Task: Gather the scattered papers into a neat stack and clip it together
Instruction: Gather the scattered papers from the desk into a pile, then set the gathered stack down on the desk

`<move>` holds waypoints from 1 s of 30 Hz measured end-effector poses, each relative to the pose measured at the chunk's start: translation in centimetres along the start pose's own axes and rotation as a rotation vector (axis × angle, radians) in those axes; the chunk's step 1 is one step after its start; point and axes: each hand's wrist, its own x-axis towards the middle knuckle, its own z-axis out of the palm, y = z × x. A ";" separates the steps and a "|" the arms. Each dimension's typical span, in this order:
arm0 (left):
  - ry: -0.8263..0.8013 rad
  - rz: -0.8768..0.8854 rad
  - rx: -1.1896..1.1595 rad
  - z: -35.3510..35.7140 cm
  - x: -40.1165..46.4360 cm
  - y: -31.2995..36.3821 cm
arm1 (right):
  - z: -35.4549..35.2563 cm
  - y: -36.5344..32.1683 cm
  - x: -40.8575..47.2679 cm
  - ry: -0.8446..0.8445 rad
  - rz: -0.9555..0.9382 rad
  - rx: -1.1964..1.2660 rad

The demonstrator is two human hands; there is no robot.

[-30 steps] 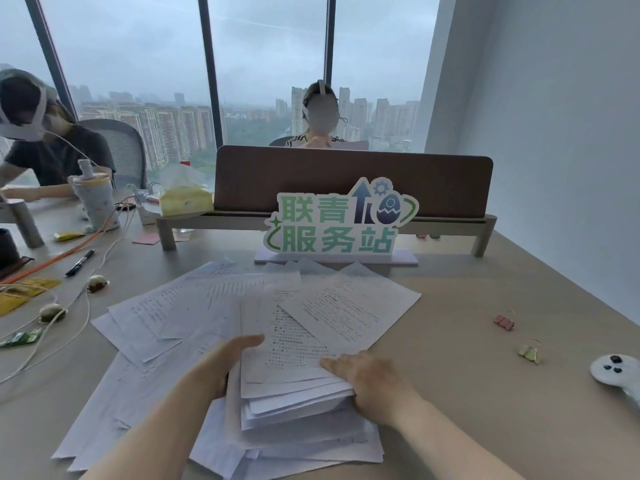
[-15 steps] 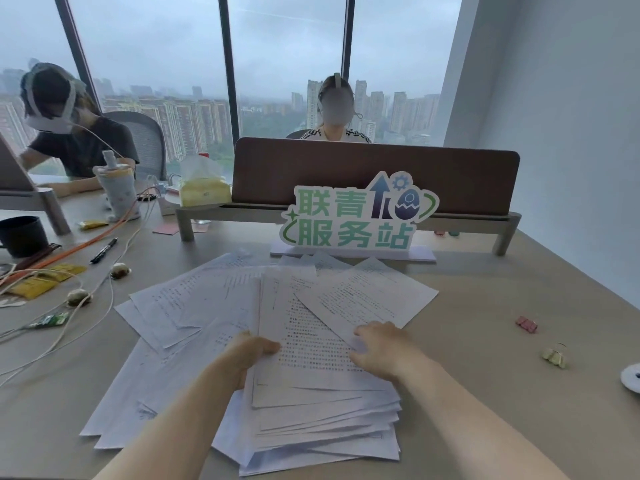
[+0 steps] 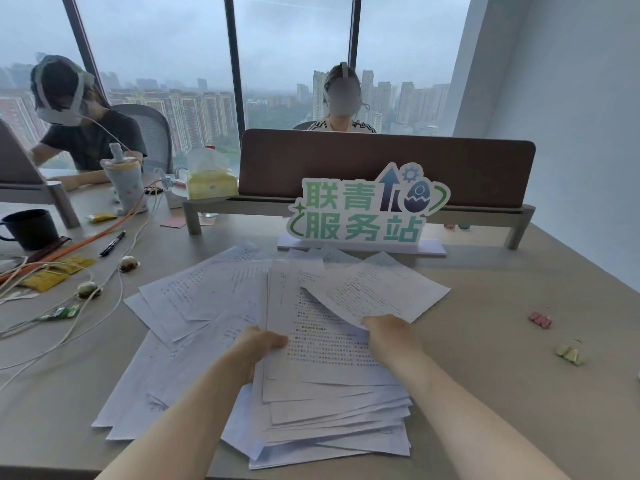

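The papers [image 3: 332, 358] lay in front of you on the desk [image 3: 502, 393], a rough, skewed pile near its front edge with loose sheets fanned out to the left and toward the sign. Your left hand [image 3: 256, 348] gripped the pile's left edge, thumb on top of the uppermost page, most likely to keep the gathered part from sliding while you added to it. Your right hand [image 3: 391, 332] had hold of the near corner of the angled sheet [image 3: 377, 292] on the right; its fingers were hidden under the paper, so the pinch is my reading, not a certainty. That sheet lay across the pile's far right side, crooked, so it needed pulling in and squaring. The scattered sheets [image 3: 194, 299] on the left were not yet collected. Two binder clips, a pink clip [image 3: 540, 320] and a yellow clip [image 3: 569, 355], waited well apart from the pile at your right, within reach for the last step. The standing sign [image 3: 367, 206] marked the far limit of the spread.
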 end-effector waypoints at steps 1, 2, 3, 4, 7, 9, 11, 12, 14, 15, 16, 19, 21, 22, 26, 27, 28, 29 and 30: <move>-0.002 -0.001 -0.024 0.0 0.2 -0.1 | 0.2 0.2 -0.3 0.009 -0.015 0.074; -0.005 0.003 -0.061 0.0 0.4 -0.1 | 0.4 0.4 -0.7 0.007 -0.034 0.140; -0.003 0.005 -0.111 0.0 0.5 -0.1 | 0.6 0.6 -1.2 0.000 -0.070 0.189; -0.005 0.009 -0.178 -0.1 0.9 -0.1 | 0.7 0.7 -1.5 -0.011 -0.121 0.216; -0.051 -0.027 -0.342 -0.5 1.7 -0.1 | 1.0 1.2 -2.6 -0.051 -0.240 0.242; -0.099 -0.028 -0.330 -0.8 1.4 0.0 | 1.3 1.7 -3.2 -0.047 -0.271 0.275; -0.145 -0.002 -0.243 -0.6 0.8 0.1 | 1.4 2.1 -3.9 -0.063 -0.301 0.316; -0.139 0.013 -0.189 -0.4 0.8 0.0 | 1.4 2.3 -4.2 -0.090 -0.326 0.344; -0.037 0.053 -0.097 0.1 0.7 -0.2 | 1.2 2.6 -4.7 -0.124 -0.342 0.417; 0.005 0.069 -0.080 0.4 0.6 -0.3 | 1.1 2.8 -4.9 -0.099 -0.312 0.477; 0.026 0.085 -0.089 0.7 0.4 -0.2 | 0.9 3.1 -5.0 -0.038 -0.261 0.553; 0.028 0.151 -0.147 1.6 -0.2 0.2 | 0.1 3.8 -4.9 0.177 -0.006 0.792; 0.014 0.206 -0.168 2.3 -0.8 0.9 | -0.5 4.3 -4.7 0.170 0.148 1.000; 0.003 0.230 -0.174 2.8 -1.2 1.3 | -0.7 4.8 -4.4 0.152 0.205 1.103; -0.102 0.292 -0.199 5.5 -2.4 2.9 | -2.0 7.1 -5.1 0.143 0.338 1.283; -0.124 0.297 -0.198 6.4 -2.5 3.1 | -2.2 7.9 -5.3 0.167 0.364 1.318; -0.143 0.299 -0.192 7.3 -2.6 3.3 | -2.5 8.6 -5.7 0.184 0.381 1.358; -0.163 0.301 -0.189 8.3 -2.7 3.4 | -2.8 9.3 -6.2 0.194 0.386 1.391; -0.177 0.306 -0.183 9.4 -2.9 3.4 | -3.1 10.2 -6.7 0.209 0.394 1.404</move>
